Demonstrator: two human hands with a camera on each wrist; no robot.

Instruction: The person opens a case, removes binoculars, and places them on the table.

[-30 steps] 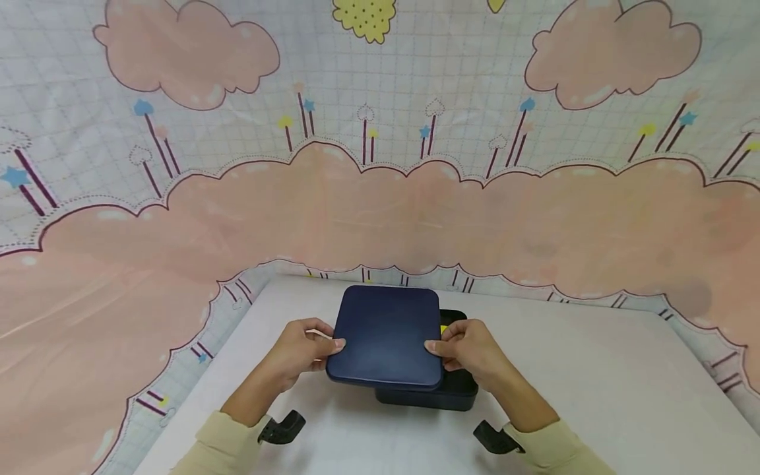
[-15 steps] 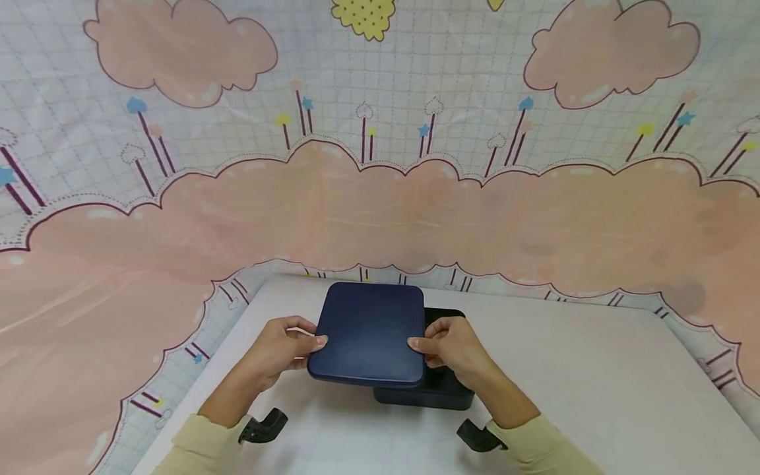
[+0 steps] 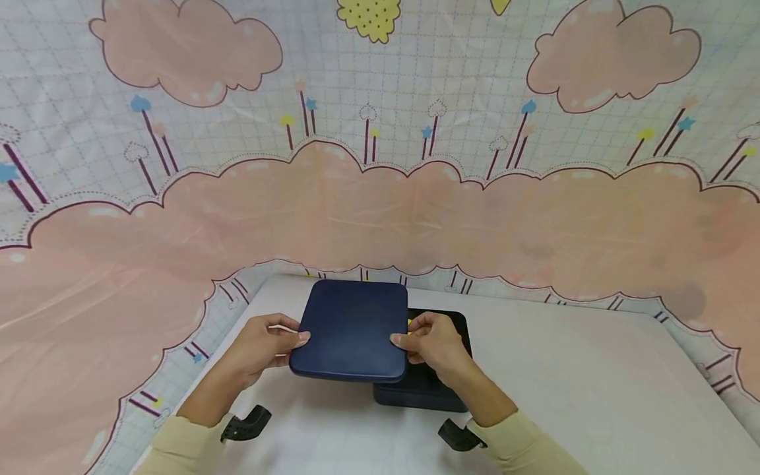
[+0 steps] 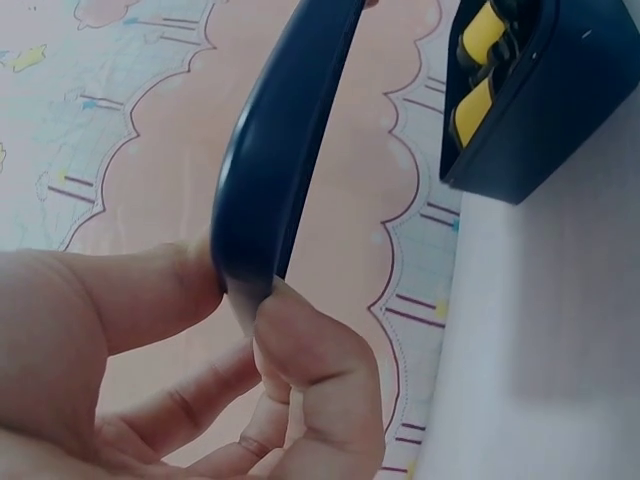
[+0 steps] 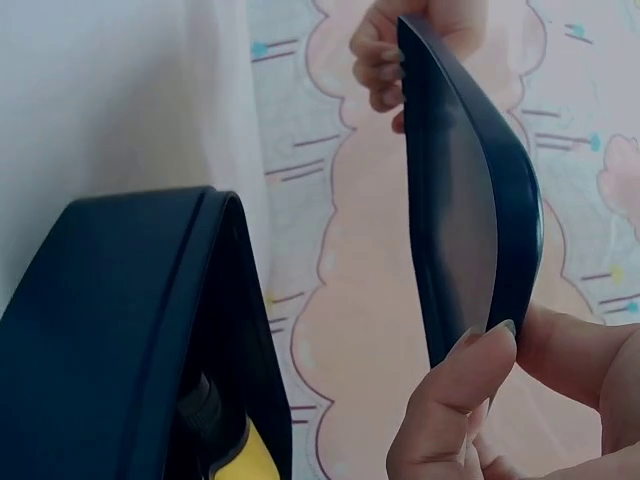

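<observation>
A dark blue, rounded-corner lid (image 3: pixel 350 330) is held level above the table between both hands. My left hand (image 3: pixel 261 346) pinches its left edge, thumb on top and fingers beneath. On the opposite edge, my right hand (image 3: pixel 433 346) pinches the lid the same way. Below and to the right stands a dark box (image 3: pixel 415 396), uncovered on its right side and partly hidden by the lid and right hand. In the left wrist view, yellow-and-black items (image 4: pixel 475 110) show inside the box; their kind is unclear. The right wrist view shows the lid's hollow underside (image 5: pixel 455 210), apart from the box.
A white table (image 3: pixel 594 382) lies under everything. Behind it hangs a patterned cloth (image 3: pixel 380 211) with pink clouds, which also runs down along the table's sides. Black wrist straps or mounts (image 3: pixel 246 423) sit below both wrists.
Both hands have carried the lid leftward, uncovering more of the box's right part. The box stays at about the same place, and the grip on the lid is unchanged.
</observation>
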